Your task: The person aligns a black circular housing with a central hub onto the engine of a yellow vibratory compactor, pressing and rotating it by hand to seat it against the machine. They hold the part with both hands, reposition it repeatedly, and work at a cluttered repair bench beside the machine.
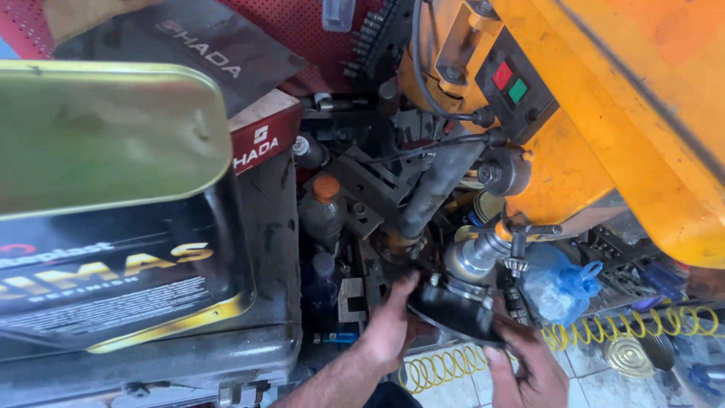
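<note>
Hands low in frame, both gripping a dark metal part under the yellow drill press. Left hand clasps its left edge, thumb up; right hand clasps the lower right. Part sits just below the chuck. Blue bag beside it, yellow coiled hose below, large tin at left.

A single head-worn camera is looking steeply down from above the person's own shoulders, tilting a little so the scene is leaning. It is facing a yellow drill press rising at the upper right and sitting very near a large metal can crowding the left edge. The left hand and right hand are entering from the bottom edge, close below the lens. The tiled floor is showing far beneath.
</note>
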